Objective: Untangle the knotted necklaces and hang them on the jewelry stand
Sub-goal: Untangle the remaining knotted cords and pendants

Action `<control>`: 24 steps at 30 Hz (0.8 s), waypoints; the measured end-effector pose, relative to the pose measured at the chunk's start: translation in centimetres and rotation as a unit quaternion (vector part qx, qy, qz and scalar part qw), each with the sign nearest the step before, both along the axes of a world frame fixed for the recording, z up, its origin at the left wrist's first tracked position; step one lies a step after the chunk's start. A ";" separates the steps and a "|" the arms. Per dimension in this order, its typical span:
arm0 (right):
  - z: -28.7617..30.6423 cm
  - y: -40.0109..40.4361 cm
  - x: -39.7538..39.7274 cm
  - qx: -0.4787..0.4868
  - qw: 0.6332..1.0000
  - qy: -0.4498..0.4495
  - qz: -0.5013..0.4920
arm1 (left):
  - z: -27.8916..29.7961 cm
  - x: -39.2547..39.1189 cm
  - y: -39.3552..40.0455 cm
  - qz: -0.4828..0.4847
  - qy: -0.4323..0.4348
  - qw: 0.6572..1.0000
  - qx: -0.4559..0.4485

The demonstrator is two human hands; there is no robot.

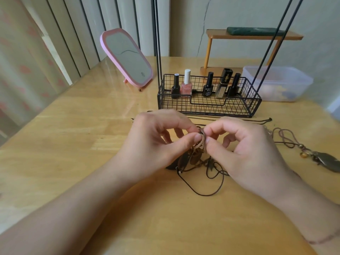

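A knot of brown and black cord necklaces [197,162] with dark pendants lies on the wooden table [73,144] in front of me. My left hand [161,142] and my right hand [244,150] meet above it, and both pinch a tan cord loop at the top of the knot. A black wire jewelry stand [209,100] with tall thin posts stands just behind my hands. Another cord necklace with a leaf pendant [312,155] lies apart at the right. Thin chains [239,119] stretch along the stand's front.
Several nail polish bottles [208,85] stand in the stand's basket. A pink table mirror [127,57] leans at the back left. A clear plastic box [277,83] and a small wooden shelf [252,36] sit at the back right.
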State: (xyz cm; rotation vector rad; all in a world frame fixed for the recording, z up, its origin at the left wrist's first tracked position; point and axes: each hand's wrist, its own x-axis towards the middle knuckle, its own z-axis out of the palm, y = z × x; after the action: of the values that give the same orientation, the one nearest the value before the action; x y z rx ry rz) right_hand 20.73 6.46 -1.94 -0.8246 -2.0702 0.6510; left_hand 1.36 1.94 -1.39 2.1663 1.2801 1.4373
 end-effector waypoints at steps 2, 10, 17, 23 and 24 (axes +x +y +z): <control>-0.2 0.1 -0.1 0.030 0.999 -0.001 -0.015 | -0.1 -0.2 0.1 0.011 0.023 1.000 0.007; -0.3 0.3 -0.3 -0.047 0.999 0.024 0.003 | -0.6 -0.1 0.7 0.036 0.031 0.999 -0.003; 0.6 0.7 0.0 -0.059 0.998 0.019 -0.008 | -0.7 -0.6 1.5 -0.044 -0.249 0.949 -0.191; 0.8 1.0 0.2 -0.091 0.996 0.010 -0.003 | 0.2 -1.0 2.0 -0.083 -0.505 0.811 -0.284; 0.7 1.0 0.3 -0.099 0.995 0.002 0.004 | 0.3 -1.1 2.1 -0.084 -0.531 0.791 -0.293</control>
State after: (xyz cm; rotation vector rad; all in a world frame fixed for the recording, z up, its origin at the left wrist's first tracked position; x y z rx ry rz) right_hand 20.99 7.47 -1.23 -0.9253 -2.0283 0.8712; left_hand 0.30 4.02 -1.13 0.7609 0.8493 1.5014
